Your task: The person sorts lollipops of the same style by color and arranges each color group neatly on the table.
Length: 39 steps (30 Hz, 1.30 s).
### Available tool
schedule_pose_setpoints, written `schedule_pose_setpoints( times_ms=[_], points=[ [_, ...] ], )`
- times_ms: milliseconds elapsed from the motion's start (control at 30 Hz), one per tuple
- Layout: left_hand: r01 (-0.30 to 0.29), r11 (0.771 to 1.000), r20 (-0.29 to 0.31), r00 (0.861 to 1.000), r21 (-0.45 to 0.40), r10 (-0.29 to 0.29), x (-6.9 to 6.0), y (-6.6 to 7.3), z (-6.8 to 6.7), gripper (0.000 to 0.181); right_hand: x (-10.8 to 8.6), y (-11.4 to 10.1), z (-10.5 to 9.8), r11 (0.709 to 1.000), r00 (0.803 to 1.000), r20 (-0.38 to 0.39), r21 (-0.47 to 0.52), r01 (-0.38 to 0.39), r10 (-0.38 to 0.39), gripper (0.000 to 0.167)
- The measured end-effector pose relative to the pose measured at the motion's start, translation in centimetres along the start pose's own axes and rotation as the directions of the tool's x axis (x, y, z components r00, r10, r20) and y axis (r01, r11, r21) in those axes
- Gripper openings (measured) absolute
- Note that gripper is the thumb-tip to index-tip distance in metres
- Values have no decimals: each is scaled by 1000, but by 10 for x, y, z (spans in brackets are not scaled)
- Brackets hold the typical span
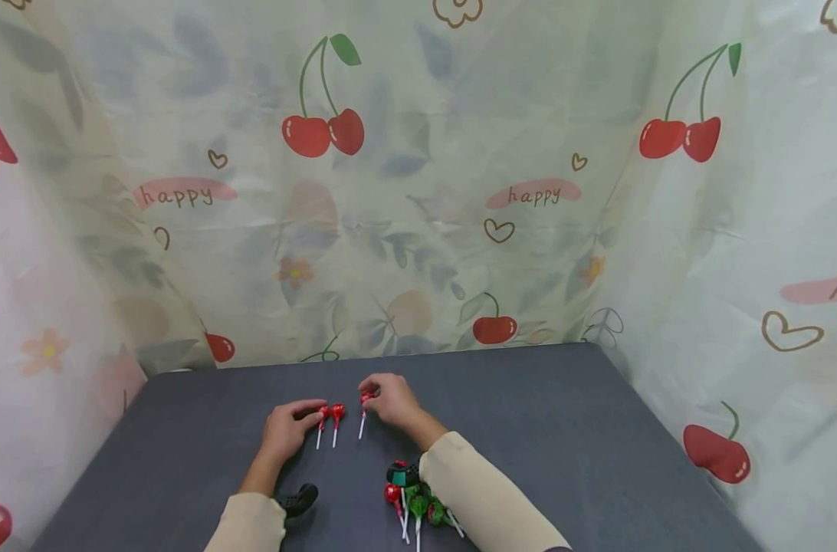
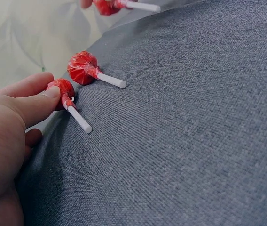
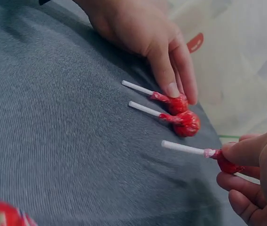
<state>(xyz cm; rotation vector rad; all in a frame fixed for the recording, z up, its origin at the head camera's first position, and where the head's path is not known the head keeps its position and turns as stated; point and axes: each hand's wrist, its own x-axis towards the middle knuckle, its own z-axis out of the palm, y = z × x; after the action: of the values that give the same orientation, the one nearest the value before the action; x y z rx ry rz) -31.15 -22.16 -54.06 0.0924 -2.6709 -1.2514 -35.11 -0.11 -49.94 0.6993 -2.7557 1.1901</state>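
My left hand (image 1: 284, 434) pinches the head of a red-wrapped lollipop (image 2: 63, 90) between thumb and fingers, its white stick pointing toward me. Right beside it on the dark cloth lies a second red lollipop (image 1: 337, 412), which neither hand holds. To the right, my right hand (image 1: 393, 400) pinches a third red lollipop (image 3: 227, 162) by its head. In the right wrist view that lollipop's stick is over the cloth, with a shadow below it.
A pile of green-wrapped lollipops (image 1: 418, 506) and red ones (image 1: 392, 492) lies near the front, partly under the right forearm. Dark grey cloth (image 1: 529, 429) covers the table. Printed curtains (image 1: 405, 253) stand behind and on both sides.
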Motion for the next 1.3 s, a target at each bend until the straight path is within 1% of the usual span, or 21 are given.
schedule_pose_setpoints(
  times_ms=[200, 400, 533, 700, 767, 900, 1067, 1300],
  points=[
    [0, 1000, 4, 1000, 0, 0, 0, 2, 1, 24, -1, 1, 12, 996, 996, -11, -3, -91, 91, 27],
    [9, 1000, 4, 1000, -12, -9, -1, 3, 2, 25, -5, 1, 23, 991, 991, -33, 42, -125, 127, 25],
    [6, 1000, 4, 1000, -7, -6, 0, 1, 3, 25, -7, 0, 31, 989, 990, -53, 76, -129, 133, 23],
    [-8, 1000, 6, 1000, -4, 8, 2, 0, 3, 25, -6, 0, 38, 991, 987, -98, 54, -126, 131, 22],
    [-10, 1000, 3, 1000, -5, 10, 2, -1, 2, 25, -5, 0, 39, 991, 986, -105, 55, -125, 130, 22],
    [-11, 1000, 0, 1000, -4, 11, 2, -1, 1, 24, -4, -1, 40, 989, 985, -100, 68, -133, 140, 22],
    [-18, 1000, -1, 1000, -1, 18, 1, -1, 0, 24, -4, -2, 41, 987, 983, -95, 57, -151, 156, 21],
    [-14, 1000, 5, 1000, -2, 14, 1, -2, 1, 24, -5, -3, 41, 989, 986, -77, 34, -145, 147, 21]
  ],
)
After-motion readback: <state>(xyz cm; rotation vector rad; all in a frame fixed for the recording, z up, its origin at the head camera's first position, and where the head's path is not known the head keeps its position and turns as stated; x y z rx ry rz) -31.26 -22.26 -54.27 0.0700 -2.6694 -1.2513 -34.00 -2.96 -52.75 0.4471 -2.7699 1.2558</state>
